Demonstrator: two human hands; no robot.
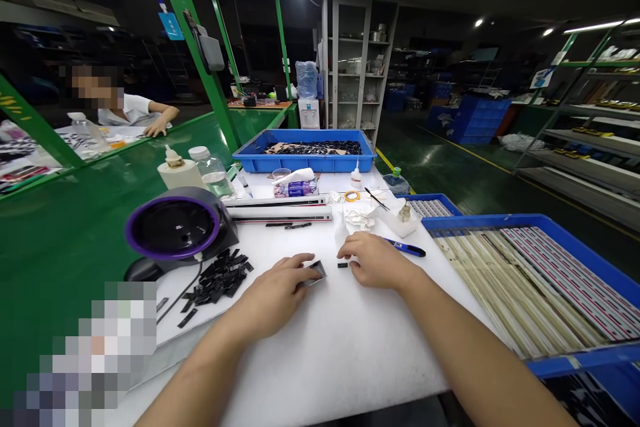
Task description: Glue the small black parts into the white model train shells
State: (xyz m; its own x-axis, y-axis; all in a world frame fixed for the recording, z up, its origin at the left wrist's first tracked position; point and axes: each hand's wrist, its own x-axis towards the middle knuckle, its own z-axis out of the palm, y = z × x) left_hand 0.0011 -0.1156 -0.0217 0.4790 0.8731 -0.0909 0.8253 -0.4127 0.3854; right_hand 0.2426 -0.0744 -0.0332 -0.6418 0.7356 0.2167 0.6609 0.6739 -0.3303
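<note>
My left hand (280, 291) is closed around a small grey, open-topped rectangular piece (317, 271), low over the white table. The fingers cover part of that piece. Just to its right, my right hand (373, 260) is curled, with thumb and fingertips at a small black rectangular piece (343, 265). A white squeeze bottle (341, 230) stands right behind those fingers. Beside the right wrist lies a blue and black marker-like pen (407, 248). To the left of my left hand is a loose pile of flat black pieces (220, 280).
A round purple-rimmed black device (173, 225) stands at the left, its cable running to the front. Long white bars (277, 215) lie across the back. Blue trays (305, 162) stand behind, and another blue tray (537, 220) with strips is at right. A co-worker (133, 110) sits far left.
</note>
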